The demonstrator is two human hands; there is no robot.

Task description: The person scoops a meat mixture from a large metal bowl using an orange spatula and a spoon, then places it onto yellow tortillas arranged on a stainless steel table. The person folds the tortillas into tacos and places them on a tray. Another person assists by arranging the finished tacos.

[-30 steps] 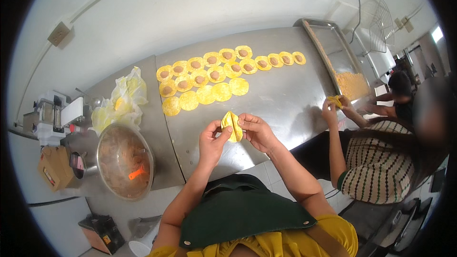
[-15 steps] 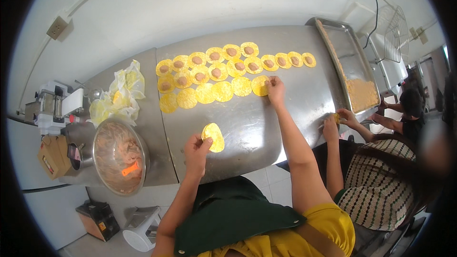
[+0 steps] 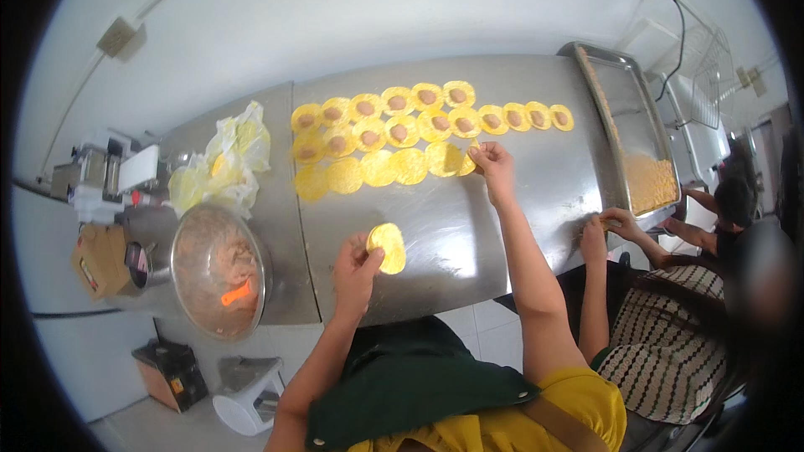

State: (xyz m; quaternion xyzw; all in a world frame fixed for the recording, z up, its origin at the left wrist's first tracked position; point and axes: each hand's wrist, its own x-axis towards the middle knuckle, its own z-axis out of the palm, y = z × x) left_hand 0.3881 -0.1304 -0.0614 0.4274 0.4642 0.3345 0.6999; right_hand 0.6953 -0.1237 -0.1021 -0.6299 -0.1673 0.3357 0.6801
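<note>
My left hand [image 3: 358, 272] is closed on a small stack of yellow tortillas [image 3: 388, 249], held over the near part of the steel table. At the right end of the nearest row, my right hand [image 3: 494, 169] pinches the edge of a single tortilla [image 3: 468, 166], which looks tilted beside its neighbour. That row's other tortillas [image 3: 379, 168] lie flat and bare. Behind them, two rows of tortillas each carry a lump of brownish filling [image 3: 397, 103].
To the left stand a steel bowl [image 3: 265, 285] of filling with an orange-handled tool [image 3: 237, 292] and a crumpled plastic bag [image 3: 243, 146]. A metal tray [image 3: 615, 130] holding orange-tan food lies at the right. A co-worker's hands [image 3: 605, 226] work near the tray.
The tortilla under my right hand lay flatter before and now appears tipped, with an edge raised. My left hand still holds its stack. The whole view has shifted slightly.
</note>
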